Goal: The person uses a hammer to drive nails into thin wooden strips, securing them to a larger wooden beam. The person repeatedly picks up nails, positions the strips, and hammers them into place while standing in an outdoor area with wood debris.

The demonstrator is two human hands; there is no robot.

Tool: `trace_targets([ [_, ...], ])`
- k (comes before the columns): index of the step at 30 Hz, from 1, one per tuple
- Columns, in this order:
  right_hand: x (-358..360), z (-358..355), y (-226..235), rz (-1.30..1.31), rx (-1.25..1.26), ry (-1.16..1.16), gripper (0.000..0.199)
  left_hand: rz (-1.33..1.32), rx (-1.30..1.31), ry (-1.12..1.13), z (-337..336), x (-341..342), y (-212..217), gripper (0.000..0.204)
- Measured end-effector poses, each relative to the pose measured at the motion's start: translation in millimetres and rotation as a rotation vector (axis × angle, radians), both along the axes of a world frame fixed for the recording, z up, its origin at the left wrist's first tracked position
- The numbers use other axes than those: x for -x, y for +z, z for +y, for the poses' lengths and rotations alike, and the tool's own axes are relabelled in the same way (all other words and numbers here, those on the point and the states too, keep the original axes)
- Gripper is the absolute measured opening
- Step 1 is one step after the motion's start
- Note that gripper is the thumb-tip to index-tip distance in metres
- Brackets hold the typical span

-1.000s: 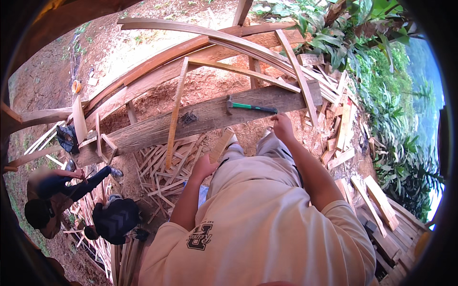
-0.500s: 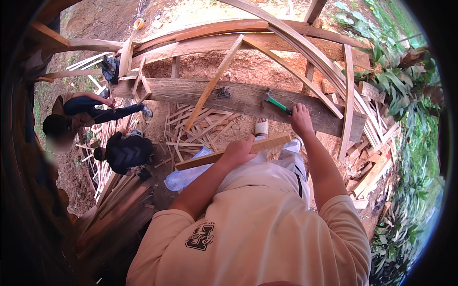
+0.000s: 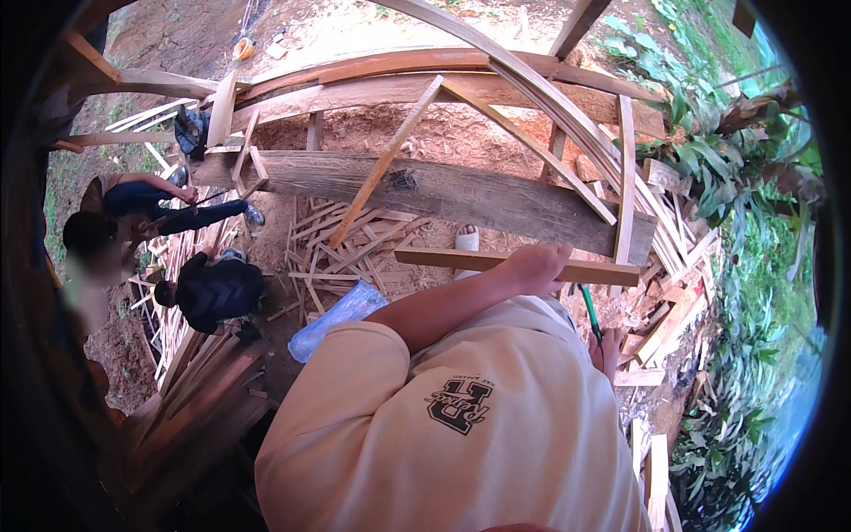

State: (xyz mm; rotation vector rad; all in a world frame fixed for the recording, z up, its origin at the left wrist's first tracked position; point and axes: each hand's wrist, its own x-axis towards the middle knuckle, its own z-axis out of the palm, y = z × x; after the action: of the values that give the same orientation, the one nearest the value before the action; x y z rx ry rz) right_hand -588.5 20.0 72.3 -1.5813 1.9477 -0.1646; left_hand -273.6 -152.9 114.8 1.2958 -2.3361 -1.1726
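Note:
My left hand (image 3: 534, 266) grips a short pale wooden batten (image 3: 443, 259) and holds it level in front of me, just below a thick weathered beam (image 3: 461, 191). Low at my right side, my right hand (image 3: 608, 351) is closed around a green-handled tool (image 3: 589, 310), whose handle points up toward the batten. My cream shirt hides most of this hand and the tool's lower end. A foot in a white sandal (image 3: 466, 239) shows between the beam and the batten.
A curved timber frame (image 3: 496, 71) with slanting laths spans above the beam. Loose wood strips (image 3: 328, 248) and a blue plastic bag (image 3: 341, 315) lie below. Two people (image 3: 213, 288) work at the lower left beside stacked planks. Green plants (image 3: 745, 266) fill the right.
My right hand picked the green-handled tool off the beam and brought it down to my side. My left hand raised the batten. The view swung left.

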Motion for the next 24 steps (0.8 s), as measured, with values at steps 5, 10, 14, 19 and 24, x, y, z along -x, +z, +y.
trace_targets([
  [5,19.4,68.3,15.4,0.143,0.035,-0.297,0.029,-0.125,0.045,-0.021,-28.2,8.6,-22.9,0.059],
  [10,15.8,120.6,16.2,0.220,0.094,-0.515,0.033,-0.118,0.217,-0.086,-41.6,-11.4,-72.4,0.055],
  [14,7.3,153.9,12.6,0.254,0.124,-0.622,0.036,-0.215,0.231,-0.106,-46.1,-8.6,-72.2,0.051],
  [19,3.7,163.3,19.7,0.262,0.059,-0.671,0.037,-0.226,0.182,-0.137,-45.4,-19.3,-82.0,0.052],
  [24,-3.5,157.2,36.4,0.257,-0.104,-0.708,0.036,-0.290,0.241,-0.125,-46.1,-39.0,-116.7,0.048],
])
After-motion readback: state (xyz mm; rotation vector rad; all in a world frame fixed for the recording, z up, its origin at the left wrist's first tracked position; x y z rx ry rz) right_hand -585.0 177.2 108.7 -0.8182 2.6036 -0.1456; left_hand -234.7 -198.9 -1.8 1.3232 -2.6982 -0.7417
